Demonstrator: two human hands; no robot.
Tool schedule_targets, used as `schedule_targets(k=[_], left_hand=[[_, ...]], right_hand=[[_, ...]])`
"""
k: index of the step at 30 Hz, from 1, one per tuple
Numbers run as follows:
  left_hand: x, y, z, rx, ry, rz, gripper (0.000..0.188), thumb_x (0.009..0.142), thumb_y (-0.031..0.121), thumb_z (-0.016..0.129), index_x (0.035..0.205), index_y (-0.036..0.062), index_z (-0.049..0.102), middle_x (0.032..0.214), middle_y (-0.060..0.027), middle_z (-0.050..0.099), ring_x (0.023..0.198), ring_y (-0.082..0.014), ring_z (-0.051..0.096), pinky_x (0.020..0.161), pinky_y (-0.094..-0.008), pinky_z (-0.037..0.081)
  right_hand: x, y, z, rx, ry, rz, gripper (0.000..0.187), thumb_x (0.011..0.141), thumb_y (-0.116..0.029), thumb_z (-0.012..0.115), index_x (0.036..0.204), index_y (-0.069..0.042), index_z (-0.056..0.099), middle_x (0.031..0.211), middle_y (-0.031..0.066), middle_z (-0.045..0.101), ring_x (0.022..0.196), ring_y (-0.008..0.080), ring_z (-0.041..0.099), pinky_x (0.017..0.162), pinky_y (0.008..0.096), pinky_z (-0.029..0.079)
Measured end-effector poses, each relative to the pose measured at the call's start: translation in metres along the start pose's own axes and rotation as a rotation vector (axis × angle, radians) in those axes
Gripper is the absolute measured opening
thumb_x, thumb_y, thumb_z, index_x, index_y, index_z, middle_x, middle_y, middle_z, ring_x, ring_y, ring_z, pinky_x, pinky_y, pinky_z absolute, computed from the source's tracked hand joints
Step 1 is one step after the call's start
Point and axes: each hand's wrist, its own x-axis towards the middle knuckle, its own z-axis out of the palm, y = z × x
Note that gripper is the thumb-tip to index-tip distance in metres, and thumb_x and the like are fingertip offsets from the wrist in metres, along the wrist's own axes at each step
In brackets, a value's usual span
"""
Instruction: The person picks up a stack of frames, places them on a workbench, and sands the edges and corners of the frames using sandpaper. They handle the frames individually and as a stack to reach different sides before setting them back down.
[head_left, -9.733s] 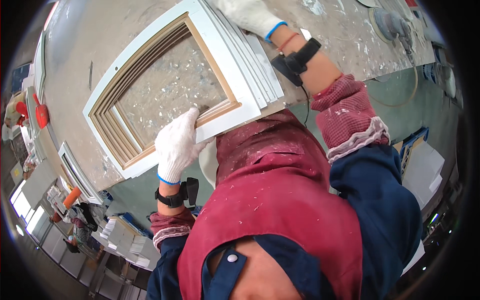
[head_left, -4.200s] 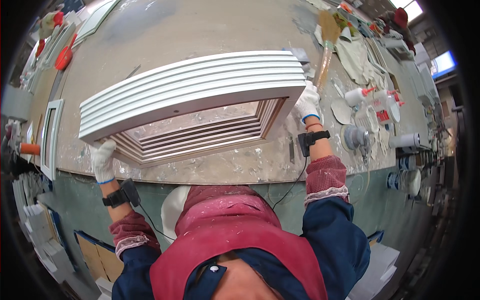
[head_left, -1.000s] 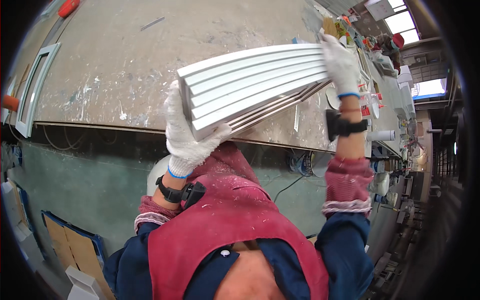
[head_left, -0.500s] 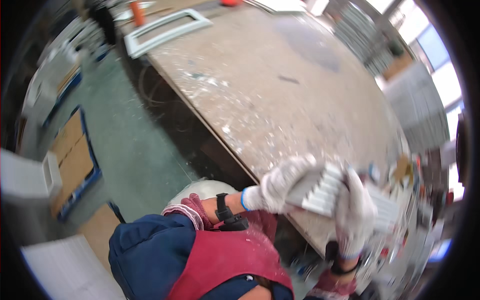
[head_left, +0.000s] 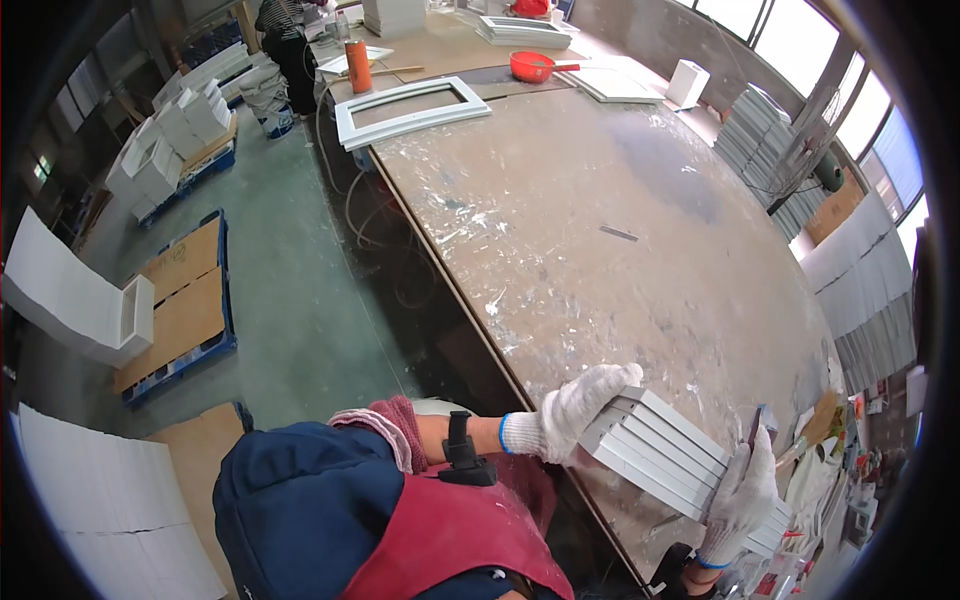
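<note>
I'm seeing L hand (head_left: 575,415) clasping frame stack (head_left: 660,455), long axis running R-ward from it under R hand (head_left: 742,495); can't tell R grip.

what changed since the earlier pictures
The stack of white frames, flat at first, has been tipped up, its edges now facing the camera. The right hand has moved from the stack's right end inward, toward the left hand at the other end. The view has swung left. The loose white frame and red pan stay on the table.
</note>
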Motion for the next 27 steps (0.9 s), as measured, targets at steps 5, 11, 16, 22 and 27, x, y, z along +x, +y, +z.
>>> schedule_targets(k=[5, 11, 16, 22, 27], left_hand=[[0.000, -0.003, 0.003, -0.013, 0.023, 0.034, 0.109, 0.063, 0.026, 0.094, 0.149, 0.0011, 0.031, 0.135, -0.0214, 0.049, 0.121, -0.0385, 0.055, 0.102, -0.0441, 0.045], [-0.017, 0.000, 0.005, -0.015, 0.005, -0.004, 0.104, 0.065, 0.026, 0.093, 0.147, 0.0012, 0.036, 0.131, -0.0186, 0.053, 0.119, -0.0384, 0.054, 0.102, -0.0464, 0.044], [-0.024, 0.006, 0.006, -0.057, 0.040, -0.003, 0.084, 0.077, 0.021, 0.083, 0.145, 0.0000, 0.038, 0.124, -0.0176, 0.056, 0.112, -0.0373, 0.057, 0.099, -0.0465, 0.044], [-0.027, 0.013, 0.001, -0.022, 0.003, 0.037, 0.071, 0.084, 0.015, 0.074, 0.143, -0.0017, 0.039, 0.118, -0.0175, 0.058, 0.107, -0.0384, 0.059, 0.104, -0.0533, 0.039], [-0.026, 0.021, -0.004, 0.028, -0.029, 0.049, 0.069, 0.083, 0.017, 0.076, 0.140, -0.0015, 0.042, 0.115, -0.0181, 0.058, 0.105, -0.0378, 0.060, 0.111, -0.0547, 0.035]], right_hand=[[0.005, 0.003, 0.001, 0.059, 0.055, -0.152, 0.034, 0.094, -0.007, 0.059, 0.127, 0.000, 0.063, 0.102, 0.0207, 0.069, 0.090, 0.0373, 0.069, 0.077, 0.0407, 0.053], [-0.015, 0.002, -0.006, 0.084, -0.056, -0.071, 0.035, 0.094, -0.008, 0.058, 0.128, 0.000, 0.063, 0.110, 0.0217, 0.069, 0.098, 0.0372, 0.068, 0.085, 0.0402, 0.052], [-0.028, -0.005, -0.011, 0.039, -0.065, -0.102, 0.035, 0.093, -0.007, 0.059, 0.127, 0.000, 0.062, 0.102, 0.0211, 0.068, 0.089, 0.0371, 0.068, 0.077, 0.0417, 0.053], [-0.040, -0.015, -0.012, -0.030, -0.140, -0.012, 0.035, 0.095, -0.010, 0.057, 0.129, -0.002, 0.062, 0.103, 0.0202, 0.068, 0.090, 0.0366, 0.067, 0.079, 0.0418, 0.052], [-0.045, -0.070, -0.008, 0.081, -0.040, -0.231, 0.036, 0.093, -0.010, 0.062, 0.127, -0.002, 0.063, 0.091, 0.0182, 0.066, 0.076, 0.0334, 0.065, 0.066, 0.0414, 0.050]])
